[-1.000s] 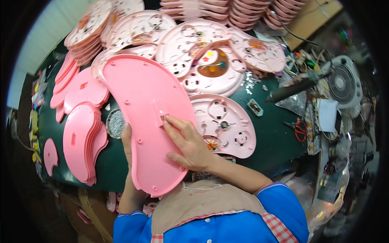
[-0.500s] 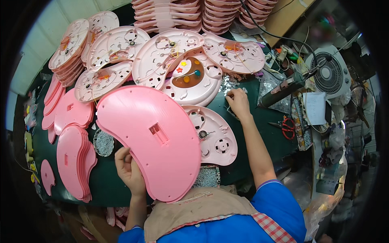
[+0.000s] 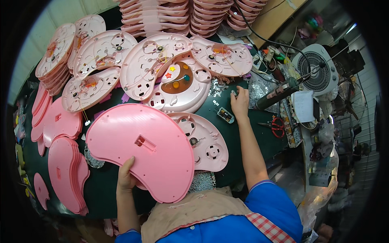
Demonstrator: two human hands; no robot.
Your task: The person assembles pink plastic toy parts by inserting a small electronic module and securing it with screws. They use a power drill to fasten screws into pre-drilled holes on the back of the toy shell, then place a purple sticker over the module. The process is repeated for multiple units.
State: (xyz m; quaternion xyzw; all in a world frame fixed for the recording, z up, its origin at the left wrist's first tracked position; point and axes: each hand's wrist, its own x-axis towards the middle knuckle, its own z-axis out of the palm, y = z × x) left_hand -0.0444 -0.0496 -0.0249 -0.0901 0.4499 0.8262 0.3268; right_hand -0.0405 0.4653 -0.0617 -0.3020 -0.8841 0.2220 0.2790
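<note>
I see a pale grey plastic fan (image 3: 317, 68) with a round grille. To the fan's lower left I find a dark cylindrical tool (image 3: 279, 93); just below the fan, a white paper sheet (image 3: 303, 107); farther down and left of it, red-handled scissors (image 3: 277, 127); to its upper left, a flat light-brown board (image 3: 276, 18).

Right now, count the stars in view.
2: a yellow star and, just below-left, a red star, both beside the brown patch. The overlapping pale pink shell may hide others.

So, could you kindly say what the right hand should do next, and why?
Perhaps bring the right hand to the slot in the pink panel: the left hand holds it slot-side up, and the right seems to pinch something shiny.
</note>
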